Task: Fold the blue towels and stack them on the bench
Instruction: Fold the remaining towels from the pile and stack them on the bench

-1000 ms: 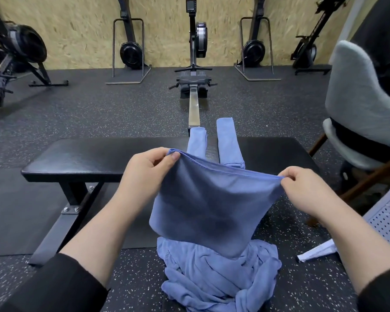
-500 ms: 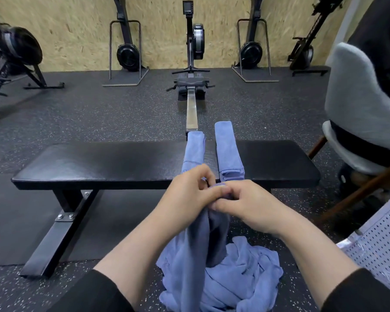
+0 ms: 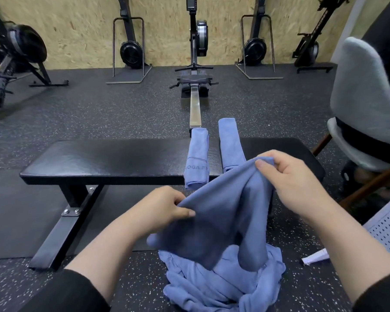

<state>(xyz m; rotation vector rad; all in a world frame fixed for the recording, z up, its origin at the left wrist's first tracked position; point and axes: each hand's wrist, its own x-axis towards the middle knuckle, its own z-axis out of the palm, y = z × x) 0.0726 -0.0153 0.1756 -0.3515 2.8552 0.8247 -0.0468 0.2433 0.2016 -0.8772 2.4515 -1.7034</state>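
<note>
Two folded towels (image 3: 198,161) are laid across the bench (image 3: 104,161) near its right end — unstacked. A third towel (image 3: 223,212) is pinched by left hand (image 3: 167,210) and right hand (image 3: 295,183); a floor pile (image 3: 223,287) remains, count unclear.

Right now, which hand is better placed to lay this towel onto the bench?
Right. The right hand pinches the held towel directly over the bench, beside the folded towels; the left hand grips lower.

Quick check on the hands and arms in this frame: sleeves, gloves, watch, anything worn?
Both hands are bare: no gloves, rings or watch show on the left hand or the right hand. The forearms are uncovered too. Plain black sleeves, with no visible markings, sit pushed up toward the elbows on both arms.
</note>
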